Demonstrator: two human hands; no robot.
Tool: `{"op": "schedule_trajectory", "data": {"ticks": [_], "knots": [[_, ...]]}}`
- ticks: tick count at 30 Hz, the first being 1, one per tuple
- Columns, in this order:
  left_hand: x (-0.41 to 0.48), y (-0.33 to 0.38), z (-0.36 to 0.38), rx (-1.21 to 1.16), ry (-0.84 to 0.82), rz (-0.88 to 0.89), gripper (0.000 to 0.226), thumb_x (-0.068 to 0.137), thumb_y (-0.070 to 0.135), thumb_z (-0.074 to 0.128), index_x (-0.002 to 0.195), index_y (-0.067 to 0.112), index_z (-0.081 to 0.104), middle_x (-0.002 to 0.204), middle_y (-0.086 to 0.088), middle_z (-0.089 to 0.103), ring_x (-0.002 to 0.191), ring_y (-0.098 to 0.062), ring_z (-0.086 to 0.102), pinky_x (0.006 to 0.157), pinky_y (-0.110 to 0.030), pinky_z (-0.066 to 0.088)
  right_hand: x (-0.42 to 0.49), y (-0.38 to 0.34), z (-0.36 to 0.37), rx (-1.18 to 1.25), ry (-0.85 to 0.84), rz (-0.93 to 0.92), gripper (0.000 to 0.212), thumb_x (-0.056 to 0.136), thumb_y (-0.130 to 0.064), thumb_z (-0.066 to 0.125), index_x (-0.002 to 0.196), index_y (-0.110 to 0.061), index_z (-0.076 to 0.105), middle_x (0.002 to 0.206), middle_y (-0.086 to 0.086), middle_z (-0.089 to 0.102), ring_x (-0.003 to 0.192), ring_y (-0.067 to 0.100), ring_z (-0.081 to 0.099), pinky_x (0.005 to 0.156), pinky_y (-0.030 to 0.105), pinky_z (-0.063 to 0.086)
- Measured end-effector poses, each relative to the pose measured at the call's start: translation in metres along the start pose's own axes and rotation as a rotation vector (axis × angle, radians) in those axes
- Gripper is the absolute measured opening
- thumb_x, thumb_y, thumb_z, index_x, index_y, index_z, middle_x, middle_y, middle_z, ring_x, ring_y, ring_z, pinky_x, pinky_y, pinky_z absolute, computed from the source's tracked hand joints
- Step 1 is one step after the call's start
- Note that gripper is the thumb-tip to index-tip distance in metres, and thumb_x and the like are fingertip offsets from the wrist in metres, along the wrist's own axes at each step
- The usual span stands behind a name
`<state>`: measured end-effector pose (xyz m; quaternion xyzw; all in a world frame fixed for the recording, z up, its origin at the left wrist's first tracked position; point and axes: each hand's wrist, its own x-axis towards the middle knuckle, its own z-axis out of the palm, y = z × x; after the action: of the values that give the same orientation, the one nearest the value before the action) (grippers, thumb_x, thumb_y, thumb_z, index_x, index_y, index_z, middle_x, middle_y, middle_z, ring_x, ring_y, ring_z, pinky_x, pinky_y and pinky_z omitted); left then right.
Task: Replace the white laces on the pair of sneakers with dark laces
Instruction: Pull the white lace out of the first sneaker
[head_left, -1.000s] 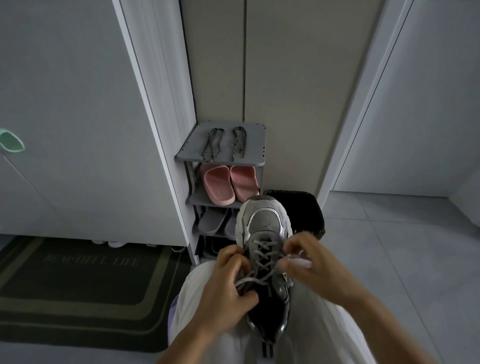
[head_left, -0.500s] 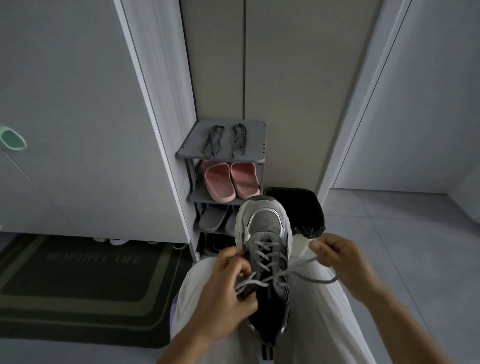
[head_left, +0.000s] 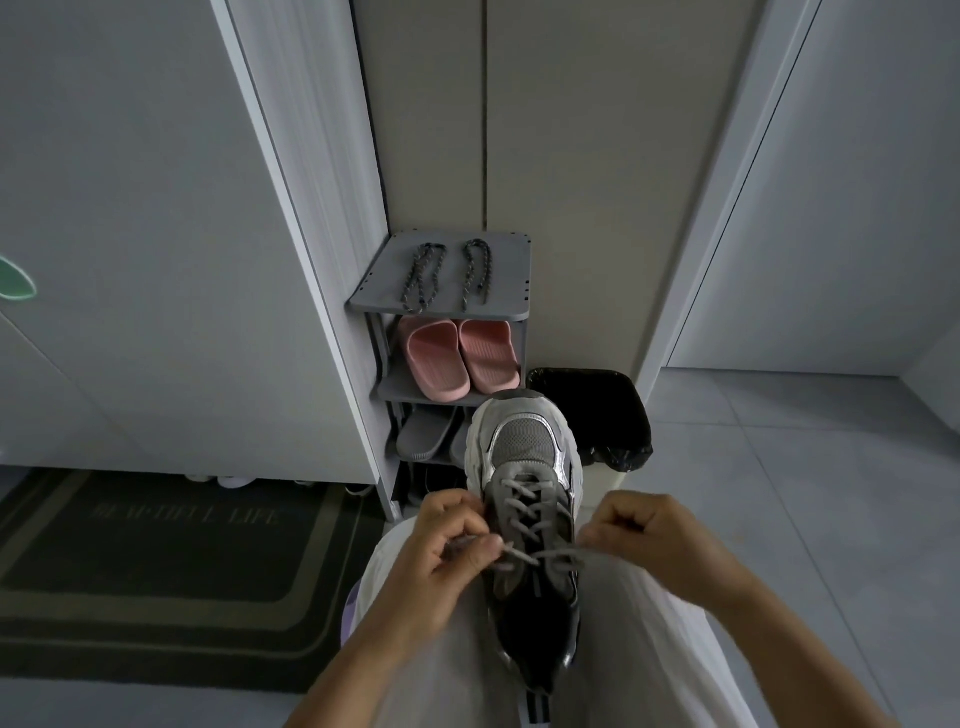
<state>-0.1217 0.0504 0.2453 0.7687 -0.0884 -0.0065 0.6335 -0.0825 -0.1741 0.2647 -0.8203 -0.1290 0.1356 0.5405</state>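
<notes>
With the sneaker (head_left: 524, 452) on the lap, toe away, and the left hand (head_left: 447, 561) and right hand (head_left: 649, 540) each pinching an end of the white lace (head_left: 540, 556), it seems best to draw each end straight out of its eyelets, row by row, without snagging; the dark laces (head_left: 418, 288) lie on the rack's top shelf (head_left: 511, 270).

A grey shoe rack (head_left: 511, 293) stands in the corner against a beige panelled wall (head_left: 582, 156). A pair of pink slippers (head_left: 436, 364) sits on its second shelf, and grey slippers (head_left: 423, 439) lie on the shelf below. Just right of the rack is a bin lined with a black bag (head_left: 597, 410). On the left, a dark striped doormat (head_left: 156, 540) with faint lettering lies before a pale cabinet door (head_left: 130, 234), which carries a green handle (head_left: 15, 278). Grey tiles (head_left: 805, 493) cover the floor
</notes>
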Motion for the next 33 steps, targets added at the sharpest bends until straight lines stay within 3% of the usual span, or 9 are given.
{"op": "schedule_trajectory", "data": {"ticks": [5,7,11,15,18,21,27,30,33], "knots": [[-0.010,-0.004,-0.029,-0.354,0.263,-0.052,0.040,0.055,0.055,0.072,0.066,0.019,0.060,0.101,0.008,0.058,0.095,-0.011,0.056,0.088,-0.033,0.043,-0.001,0.004,-0.035,0.041,0.194,-0.012,0.032,0.078,0.000,0.067,0.052,-0.015,0.056,0.043,-0.006,0.051,0.042,-0.001,0.041,0.047,0.007,0.032],[-0.014,-0.003,-0.039,-0.100,0.226,-0.061,0.048,0.057,0.073,0.061,0.073,0.028,0.059,0.101,0.013,0.057,0.097,-0.001,0.056,0.089,-0.026,0.044,0.000,0.002,-0.033,0.050,0.166,-0.024,0.030,0.081,-0.004,0.067,0.054,-0.013,0.056,0.045,-0.007,0.054,0.044,-0.002,0.043,0.049,0.007,0.035],[-0.006,0.010,-0.024,0.416,0.066,0.091,0.059,0.062,0.083,0.046,0.097,0.036,0.049,0.108,0.014,0.051,0.101,0.007,0.050,0.078,-0.012,0.044,0.006,-0.006,-0.010,-0.252,-0.033,-0.065,0.046,0.067,-0.075,0.051,0.069,-0.030,0.056,0.065,-0.015,0.057,0.059,-0.001,0.049,0.058,0.012,0.038],[0.012,0.009,0.005,0.929,0.008,0.477,0.029,0.078,0.061,0.043,0.077,0.032,0.039,0.072,0.018,0.047,0.071,0.000,0.045,0.081,-0.027,0.033,0.011,-0.013,0.015,-0.438,-0.025,-0.203,0.030,0.077,-0.053,0.064,0.066,-0.031,0.045,0.061,-0.011,0.049,0.062,0.002,0.047,0.056,0.016,0.035],[0.017,0.007,0.005,0.845,-0.094,0.391,0.025,0.081,0.053,0.043,0.070,0.033,0.035,0.063,0.019,0.035,0.064,0.003,0.034,0.082,-0.024,0.032,0.009,-0.008,0.024,-0.464,-0.062,-0.232,0.029,0.084,-0.034,0.064,0.066,-0.025,0.044,0.056,-0.013,0.044,0.057,0.001,0.045,0.053,0.016,0.032],[0.013,0.009,-0.006,0.577,-0.154,0.299,0.028,0.082,0.051,0.047,0.069,0.026,0.043,0.059,0.017,0.041,0.064,0.002,0.042,0.076,-0.012,0.031,0.003,0.001,0.017,-0.336,-0.058,-0.133,0.030,0.085,-0.040,0.061,0.062,-0.026,0.047,0.055,-0.015,0.048,0.054,0.002,0.041,0.055,0.016,0.032],[-0.002,0.011,-0.056,0.064,0.184,-0.108,0.033,0.083,0.039,0.055,0.074,0.008,0.055,0.065,0.003,0.059,0.059,-0.001,0.053,0.064,-0.013,0.045,-0.011,0.002,0.006,0.534,0.014,-0.071,0.047,0.073,-0.048,0.068,0.060,-0.012,0.042,0.049,-0.009,0.033,0.047,0.008,0.028,0.046,0.014,0.029],[-0.001,0.001,-0.055,0.200,0.170,-0.208,0.014,0.090,0.021,0.051,0.079,0.014,0.055,0.072,-0.001,0.056,0.061,0.002,0.054,0.061,-0.008,0.044,-0.009,0.002,0.010,0.675,-0.004,-0.027,0.049,0.066,-0.055,0.072,0.056,-0.016,0.044,0.048,-0.002,0.030,0.046,0.010,0.025,0.045,0.015,0.030],[0.001,0.004,-0.026,0.489,0.119,0.017,0.022,0.083,0.049,0.053,0.086,0.027,0.052,0.083,0.013,0.055,0.079,0.006,0.052,0.072,-0.011,0.042,-0.001,0.000,0.009,0.316,0.045,-0.031,0.048,0.077,-0.056,0.054,0.062,-0.011,0.050,0.056,-0.002,0.047,0.054,0.010,0.042,0.057,0.017,0.039]]}}
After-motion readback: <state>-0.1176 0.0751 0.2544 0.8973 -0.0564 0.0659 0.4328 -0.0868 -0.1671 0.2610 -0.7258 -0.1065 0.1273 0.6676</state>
